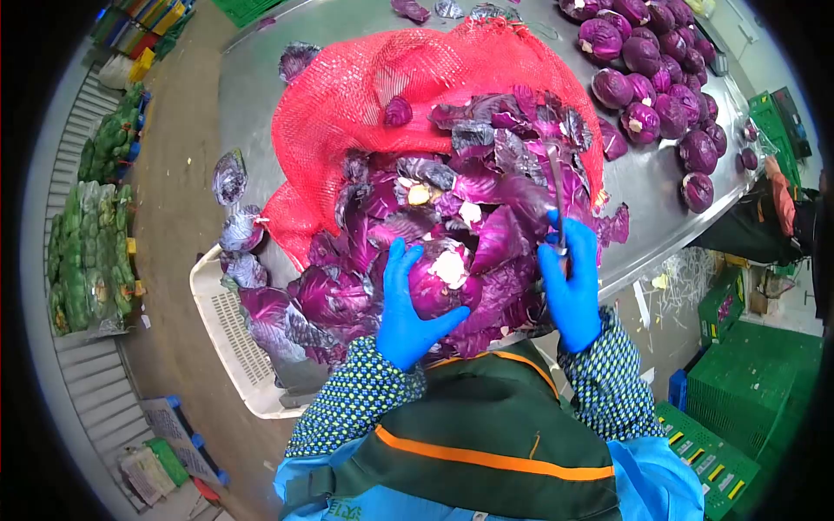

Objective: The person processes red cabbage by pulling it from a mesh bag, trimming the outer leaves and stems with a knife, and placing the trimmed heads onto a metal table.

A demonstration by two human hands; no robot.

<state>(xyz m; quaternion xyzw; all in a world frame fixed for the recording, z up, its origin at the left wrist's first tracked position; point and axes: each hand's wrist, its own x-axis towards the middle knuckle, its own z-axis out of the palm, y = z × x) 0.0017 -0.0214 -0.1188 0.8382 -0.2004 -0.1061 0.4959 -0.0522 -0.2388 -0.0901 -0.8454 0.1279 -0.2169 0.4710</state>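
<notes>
My left hand [410, 308], in a blue glove, grips a red cabbage [421, 285] from its left and near side. The pale cut stem of this cabbage faces up. In my blue-gloved right hand [570, 282] is a knife [557, 187], its blade pointing away from me. A loose purple leaf [525, 198], slightly blurred, lies just left of the blade. Around both hands spreads a heap of torn red cabbage leaves [495, 252], lying partly on a red mesh sack [317, 113].
A metal table [252, 87] carries the work. Several trimmed red cabbages [669, 95] are piled at its far right. A white plastic crate [248, 373] with leaves stands at the near left. Green crates [738, 382] stand on the floor to the right.
</notes>
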